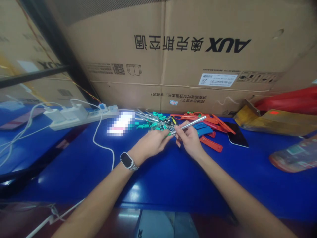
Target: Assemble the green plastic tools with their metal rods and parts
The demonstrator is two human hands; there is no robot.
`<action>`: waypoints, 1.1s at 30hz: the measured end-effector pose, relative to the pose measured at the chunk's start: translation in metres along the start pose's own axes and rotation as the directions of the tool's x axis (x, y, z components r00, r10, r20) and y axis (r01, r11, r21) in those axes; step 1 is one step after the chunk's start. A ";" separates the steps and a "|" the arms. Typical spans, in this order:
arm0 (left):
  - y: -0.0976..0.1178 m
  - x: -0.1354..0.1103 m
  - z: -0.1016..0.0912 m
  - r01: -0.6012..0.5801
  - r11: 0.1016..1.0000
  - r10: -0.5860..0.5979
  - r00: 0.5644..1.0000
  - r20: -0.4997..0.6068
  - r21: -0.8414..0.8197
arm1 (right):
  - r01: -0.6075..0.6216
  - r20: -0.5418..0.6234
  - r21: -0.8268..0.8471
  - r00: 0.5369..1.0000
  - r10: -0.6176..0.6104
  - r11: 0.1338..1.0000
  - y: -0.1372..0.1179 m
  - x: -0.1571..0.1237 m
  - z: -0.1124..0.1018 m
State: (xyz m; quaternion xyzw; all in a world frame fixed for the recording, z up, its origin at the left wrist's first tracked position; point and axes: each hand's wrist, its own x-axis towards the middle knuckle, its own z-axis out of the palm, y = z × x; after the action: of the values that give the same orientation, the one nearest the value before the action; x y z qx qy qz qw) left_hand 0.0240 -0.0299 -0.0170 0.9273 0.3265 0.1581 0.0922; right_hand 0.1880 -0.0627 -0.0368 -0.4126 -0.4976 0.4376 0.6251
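A slim silver metal rod slants up to the right between my hands. My left hand is closed at its lower end, where a bit of green shows; the fingertips are partly hidden. My right hand grips the rod with thumb and fingers. Just behind them lies a pile of thin metal pieces with green plastic ends. Orange plastic handle-like pieces are heaped to the right, with a blue piece among them. A watch is on my left wrist.
A large cardboard box stands behind the blue table. Left are a white power strip with cables and a blurred bright rectangle. To the right lie a dark phone, a yellowish packet and a clear bottle-like container.
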 end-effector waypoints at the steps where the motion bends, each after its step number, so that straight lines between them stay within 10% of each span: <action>1: 0.001 0.000 0.000 0.008 1.000 -0.009 1.000 0.006 0.017 | -0.002 -0.011 0.000 1.000 0.002 1.000 0.000 0.000 0.001; 24: 0.004 0.004 0.004 0.051 0.996 -0.052 0.999 0.007 0.075 | -0.109 0.090 0.054 0.990 0.104 0.993 -0.006 0.007 0.004; 33: -0.017 -0.005 -0.007 0.089 0.975 -0.109 0.990 -0.088 -0.202 | -0.199 0.205 -0.151 0.952 0.228 0.968 -0.008 0.009 0.003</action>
State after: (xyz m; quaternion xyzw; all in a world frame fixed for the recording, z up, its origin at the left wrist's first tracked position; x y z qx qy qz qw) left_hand 0.0080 -0.0195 -0.0166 0.8873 0.3592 0.2303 0.1753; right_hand 0.1876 -0.0559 -0.0261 -0.4524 -0.5433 0.5129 0.4870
